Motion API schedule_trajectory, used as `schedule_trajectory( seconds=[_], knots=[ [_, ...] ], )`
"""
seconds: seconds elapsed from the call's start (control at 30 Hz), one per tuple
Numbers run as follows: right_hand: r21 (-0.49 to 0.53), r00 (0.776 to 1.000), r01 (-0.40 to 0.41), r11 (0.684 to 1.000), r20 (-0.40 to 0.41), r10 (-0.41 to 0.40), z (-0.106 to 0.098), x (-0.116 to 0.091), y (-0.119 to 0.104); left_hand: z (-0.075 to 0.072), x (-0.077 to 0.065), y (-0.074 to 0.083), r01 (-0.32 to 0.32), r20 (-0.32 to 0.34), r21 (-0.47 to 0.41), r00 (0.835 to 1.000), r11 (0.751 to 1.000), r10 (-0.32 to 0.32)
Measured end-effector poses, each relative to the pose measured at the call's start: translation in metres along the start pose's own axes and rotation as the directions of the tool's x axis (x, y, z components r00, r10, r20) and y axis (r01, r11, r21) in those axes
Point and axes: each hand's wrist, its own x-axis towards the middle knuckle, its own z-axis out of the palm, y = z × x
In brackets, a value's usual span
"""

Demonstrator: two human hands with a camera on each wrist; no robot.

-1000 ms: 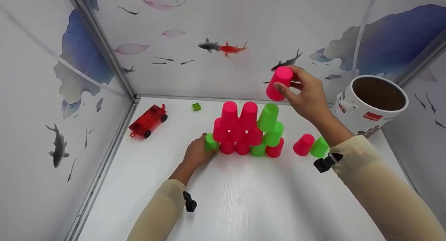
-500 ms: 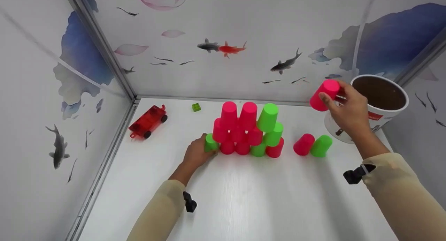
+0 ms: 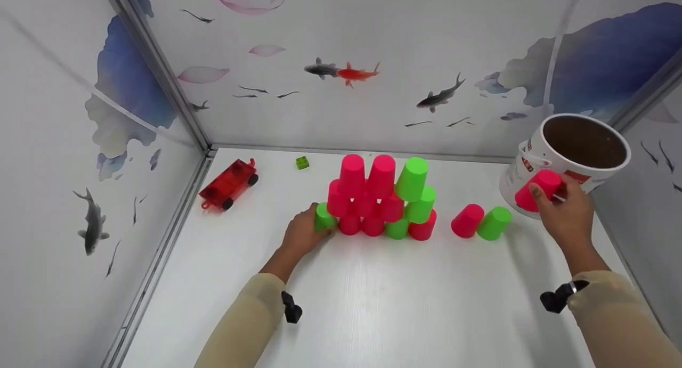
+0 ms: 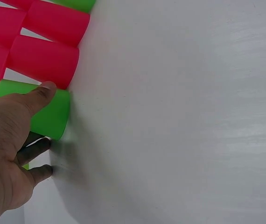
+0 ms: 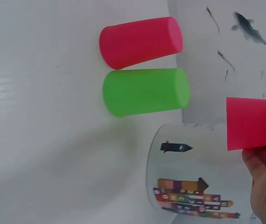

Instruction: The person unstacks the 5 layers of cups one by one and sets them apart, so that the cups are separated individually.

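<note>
My right hand (image 3: 569,213) holds a pink cup (image 3: 537,191) upside down in front of the white bucket (image 3: 514,173); the right wrist view shows this pink cup (image 5: 249,123) raised off the table. At the left end of a stack's bottom row, my left hand (image 3: 302,232) grips a green cup (image 4: 51,114), thumb on its near side and fingers around behind. The stack rises in three rows of upside-down pink and green cups. Its top row has two pink cups (image 3: 382,176) and one green cup (image 3: 412,179).
Right of the stack, a pink cup (image 3: 467,220) and a green cup (image 3: 494,223) stand upside down side by side. A red toy car (image 3: 229,184) and a small green block (image 3: 302,162) lie at the back left. Printed walls enclose the white table (image 3: 373,304).
My right hand has carried its pink cup from above the stack's right side rightward and down to the bucket's front. The left hand has stayed on its green cup.
</note>
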Motion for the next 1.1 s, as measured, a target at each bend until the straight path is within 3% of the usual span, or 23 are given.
schedule_trajectory(
  seconds=[0.17, 0.5, 1.1],
  knots=[
    [0.003, 0.995, -0.090, 0.996, 0.039, 0.090, 0.015, -0.009, 0.029, -0.001, 0.000, 0.000, 0.002, -0.001, -0.002, 1.000, 1.000, -0.002],
    [0.001, 0.981, -0.139, 0.990, 0.138, 0.138, 0.047, -0.021, 0.068, 0.001, 0.002, -0.003, -0.024, 0.005, 0.031, 1.000, 0.999, 0.024],
    [-0.007, 0.974, -0.115, 0.993, 0.194, 0.114, 0.053, -0.027, 0.080, 0.003, -0.003, -0.005, 0.026, -0.003, -0.033, 1.000, 0.999, -0.026]
  ],
)
